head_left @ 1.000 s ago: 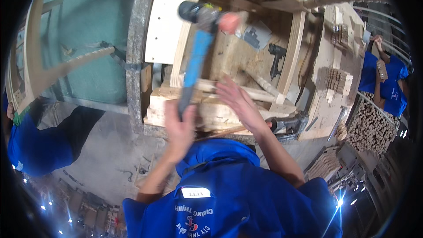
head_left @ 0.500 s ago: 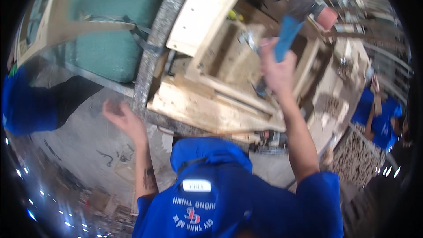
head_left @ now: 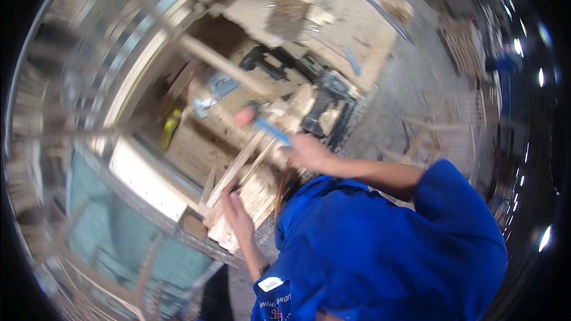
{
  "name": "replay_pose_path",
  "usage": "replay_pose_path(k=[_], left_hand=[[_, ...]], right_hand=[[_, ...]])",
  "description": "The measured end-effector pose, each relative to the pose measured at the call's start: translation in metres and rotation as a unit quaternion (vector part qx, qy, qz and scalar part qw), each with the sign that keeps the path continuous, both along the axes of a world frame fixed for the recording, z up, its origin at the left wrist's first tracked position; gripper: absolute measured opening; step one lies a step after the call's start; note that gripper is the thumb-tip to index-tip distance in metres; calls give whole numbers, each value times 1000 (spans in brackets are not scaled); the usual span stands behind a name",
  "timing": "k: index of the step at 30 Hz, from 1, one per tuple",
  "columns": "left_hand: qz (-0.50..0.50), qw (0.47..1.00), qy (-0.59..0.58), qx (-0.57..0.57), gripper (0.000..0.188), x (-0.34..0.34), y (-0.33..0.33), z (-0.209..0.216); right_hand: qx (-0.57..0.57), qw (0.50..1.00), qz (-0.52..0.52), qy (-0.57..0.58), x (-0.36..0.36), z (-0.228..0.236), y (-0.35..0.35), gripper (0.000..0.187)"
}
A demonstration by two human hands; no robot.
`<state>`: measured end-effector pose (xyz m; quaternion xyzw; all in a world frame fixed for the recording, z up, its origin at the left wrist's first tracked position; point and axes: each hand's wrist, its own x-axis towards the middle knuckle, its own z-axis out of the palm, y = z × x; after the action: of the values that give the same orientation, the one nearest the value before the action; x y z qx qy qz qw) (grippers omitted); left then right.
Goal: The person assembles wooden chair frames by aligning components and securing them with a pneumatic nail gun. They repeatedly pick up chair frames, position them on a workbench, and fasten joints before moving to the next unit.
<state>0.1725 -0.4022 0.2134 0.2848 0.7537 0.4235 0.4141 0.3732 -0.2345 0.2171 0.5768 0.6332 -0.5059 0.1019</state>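
Note:
My right hand is closed round the blue handle of a mallet, whose head is dark with a red end. The mallet is over the near side of a pale wooden frame. My left hand is by the frame's near corner, fingers stretched out beside a wooden strip. Blur hides whether they touch the wood. Wooden pieces lie just beyond that hand.
Black nail guns lie on the bench, with a yellow object inside the frame. Farther off are a hammer-like tool and a small blue tool. Green padded surfaces stand at lower left.
My view has swung round, so the frame appears turned. The mallet, still in my right hand, is lowered toward the wood. My left hand has come from free air to the frame's corner.

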Motion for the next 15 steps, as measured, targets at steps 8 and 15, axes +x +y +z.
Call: replay_pose_path(k=[8, 15], left_hand=[[107, 963, -242, 51, 68, 34, 43, 53], [-106, 965, 100, -220, 27, -40, -52, 3]], right_hand=[[185, 886, 21, 424, -17, 48, -49, 52], [61, 728, -655, 193, 91, -70, 14, 66]])
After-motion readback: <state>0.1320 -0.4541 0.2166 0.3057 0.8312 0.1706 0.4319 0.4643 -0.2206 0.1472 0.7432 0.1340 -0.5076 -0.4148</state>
